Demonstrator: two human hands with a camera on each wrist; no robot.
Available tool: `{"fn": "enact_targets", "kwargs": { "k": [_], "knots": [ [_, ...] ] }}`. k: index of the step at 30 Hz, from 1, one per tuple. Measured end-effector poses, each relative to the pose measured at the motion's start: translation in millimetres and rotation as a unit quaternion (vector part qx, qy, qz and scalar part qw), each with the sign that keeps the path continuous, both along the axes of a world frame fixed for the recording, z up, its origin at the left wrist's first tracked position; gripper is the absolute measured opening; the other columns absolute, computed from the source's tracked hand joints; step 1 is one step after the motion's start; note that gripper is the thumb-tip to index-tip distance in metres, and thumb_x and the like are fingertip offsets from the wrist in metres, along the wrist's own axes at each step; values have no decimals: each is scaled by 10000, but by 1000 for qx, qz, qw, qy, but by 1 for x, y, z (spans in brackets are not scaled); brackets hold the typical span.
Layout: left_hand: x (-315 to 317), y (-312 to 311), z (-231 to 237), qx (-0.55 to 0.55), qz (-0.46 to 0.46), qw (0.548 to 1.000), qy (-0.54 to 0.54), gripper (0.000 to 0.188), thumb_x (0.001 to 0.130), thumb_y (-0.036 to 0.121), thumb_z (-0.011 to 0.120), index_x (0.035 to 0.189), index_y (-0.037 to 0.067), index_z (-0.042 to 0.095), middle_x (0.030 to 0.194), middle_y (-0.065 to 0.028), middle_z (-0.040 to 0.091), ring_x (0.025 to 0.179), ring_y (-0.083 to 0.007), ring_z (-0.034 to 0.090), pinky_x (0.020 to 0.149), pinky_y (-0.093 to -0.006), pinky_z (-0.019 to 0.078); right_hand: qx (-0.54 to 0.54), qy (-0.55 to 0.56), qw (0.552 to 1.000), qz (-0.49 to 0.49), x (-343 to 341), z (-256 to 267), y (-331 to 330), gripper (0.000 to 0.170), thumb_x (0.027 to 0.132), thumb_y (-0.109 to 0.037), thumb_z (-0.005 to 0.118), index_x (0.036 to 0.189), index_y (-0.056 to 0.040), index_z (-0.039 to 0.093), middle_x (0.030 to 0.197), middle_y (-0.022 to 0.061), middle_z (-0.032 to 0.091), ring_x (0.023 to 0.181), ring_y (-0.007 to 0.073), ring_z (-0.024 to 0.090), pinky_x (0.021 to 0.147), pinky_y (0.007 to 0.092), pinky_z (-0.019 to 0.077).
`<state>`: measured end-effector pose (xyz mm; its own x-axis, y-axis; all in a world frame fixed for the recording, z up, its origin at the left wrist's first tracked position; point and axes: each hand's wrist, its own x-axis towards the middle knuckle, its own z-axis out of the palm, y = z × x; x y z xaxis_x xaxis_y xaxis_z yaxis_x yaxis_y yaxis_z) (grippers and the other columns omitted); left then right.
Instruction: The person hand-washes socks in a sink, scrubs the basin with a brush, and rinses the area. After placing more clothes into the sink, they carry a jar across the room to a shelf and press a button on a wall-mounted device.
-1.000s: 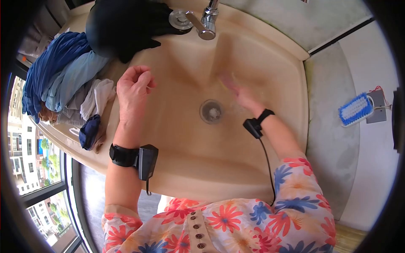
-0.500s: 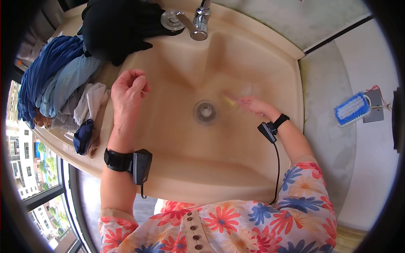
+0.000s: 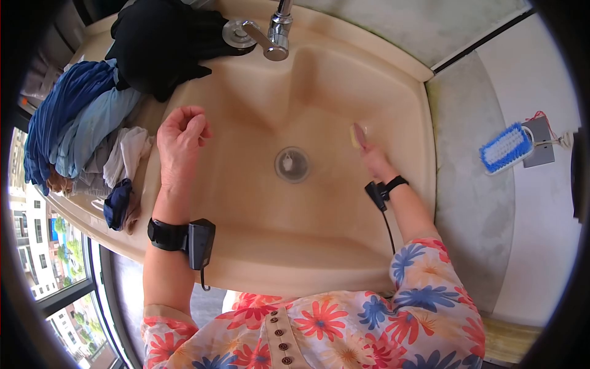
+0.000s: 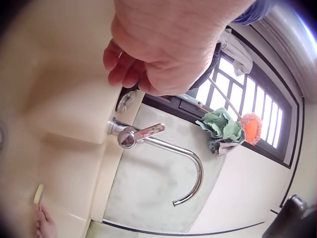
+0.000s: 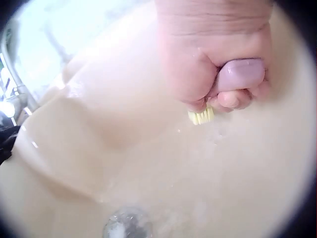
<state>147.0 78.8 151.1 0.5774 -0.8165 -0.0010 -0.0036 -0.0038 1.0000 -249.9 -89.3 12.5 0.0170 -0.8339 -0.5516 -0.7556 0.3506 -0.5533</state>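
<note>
My right hand (image 3: 377,162) grips a small brush (image 3: 358,134) with a pinkish-purple body and pale yellow bristles, over the right part of the beige sink (image 3: 295,215). In the right wrist view, the purple handle (image 5: 241,74) shows between the curled fingers of the right hand (image 5: 213,64), and the yellow bristles (image 5: 201,116) point down at the basin surface. Over the sink's left edge, my left hand (image 3: 180,144) is held up with its fingers curled and nothing in them. The left wrist view shows that hand (image 4: 163,44) from below.
A round drain (image 3: 292,165) lies mid-basin. The chrome faucet (image 3: 276,43) stands at the back edge. Black cloth (image 3: 157,46) and piled blue clothes (image 3: 74,111) lie on the left ledge. A blue-and-white brush (image 3: 506,148) hangs on the right wall.
The right hand with the brush has swept about the right part of the basin, near the drain and then away to the right. The left hand stays raised and curled while the head view shifts slightly.
</note>
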Motion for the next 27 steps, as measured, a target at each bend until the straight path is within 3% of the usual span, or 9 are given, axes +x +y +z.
{"fn": "enact_targets", "kwargs": {
  "k": [5, 6, 8, 12, 16, 18, 22, 25, 27],
  "knots": [
    [0, 2, 2, 4, 5, 1000, 4, 133, 792, 108, 525, 864, 5, 569, 685, -5, 574, 591, -61, 531, 525, -187, 391, 154, -63, 986, 21, 9, 20, 18, 385, 896, -298, 428, 1271, -217, 411, 526, -22, 397, 316, 90, 308, 283, 251, 247],
    [0, 2, 2, 3, 2, 1000, 3, 136, 792, 112, 527, 866, 6, 570, 690, -5, 574, 591, -62, 531, 526, -187, 391, 154, -62, 986, 20, 6, 20, 15, 385, 896, -298, 428, 1271, -217, 411, 526, -22, 397, 316, 90, 308, 283, 251, 247],
    [1, 2, 3, 0, -2, 1000, 1, 140, 792, 116, 529, 868, 7, 570, 694, -4, 575, 591, -63, 531, 527, -187, 390, -25, 8, 998, -63, 2, 18, 10, 358, 887, -258, 444, 1240, -198, 451, 507, 0, 400, 319, 115, 345, 291, 281, 257],
    [0, 1, 3, -2, 0, 1000, 4, 131, 792, 107, 524, 867, 10, 570, 692, -3, 571, 590, -64, 529, 528, -187, 387, 0, 53, 999, -6, 7, -2, 33, 383, 888, -270, 444, 1264, -199, 430, 498, 10, 405, 312, 119, 343, 287, 277, 260],
    [3, 2, -1, -7, -15, 1000, -1, 124, 821, 119, 540, 904, 28, 559, 712, -6, 578, 607, -74, 549, 530, -186, 403, 156, -68, 985, 38, 22, 24, 42, 378, 895, -275, 422, 1259, -176, 432, 503, 6, 413, 312, 113, 327, 298, 276, 256],
    [4, 1, -1, -2, -16, 1000, -8, 124, 821, 118, 539, 904, 27, 558, 710, -6, 577, 607, -73, 547, 530, -186, 403, 26, -51, 998, -10, 19, 17, 30, 377, 894, -282, 432, 1257, -181, 436, 495, -6, 387, 321, 104, 319, 302, 271, 242],
    [5, 1, -1, 7, -19, 1000, -8, 122, 821, 113, 533, 902, 24, 555, 702, -5, 573, 605, -71, 540, 530, -186, 401, 75, -2, 996, 56, 22, 22, 29, 426, 872, -311, 471, 1263, -149, 416, 548, -16, 402, 331, 90, 295, 295, 254, 254],
    [1, 1, 2, -7, -1, 1000, 11, 113, 793, 82, 517, 857, 3, 566, 668, -4, 561, 568, -61, 513, 514, -186, 383, 109, 15, 972, 208, 41, 61, 24, 405, 859, -312, 497, 1218, -126, 463, 599, 0, 485, 363, 89, 337, 321, 254, 282],
    [1, 1, 1, -4, -2, 1000, 4, 113, 794, 81, 517, 858, 2, 567, 671, -5, 561, 568, -61, 513, 512, -186, 382, -83, 56, 973, 207, 38, 67, -12, 405, 842, -308, 525, 1188, -102, 496, 687, 20, 564, 444, 93, 427, 384, 257, 349]
  ]
}}
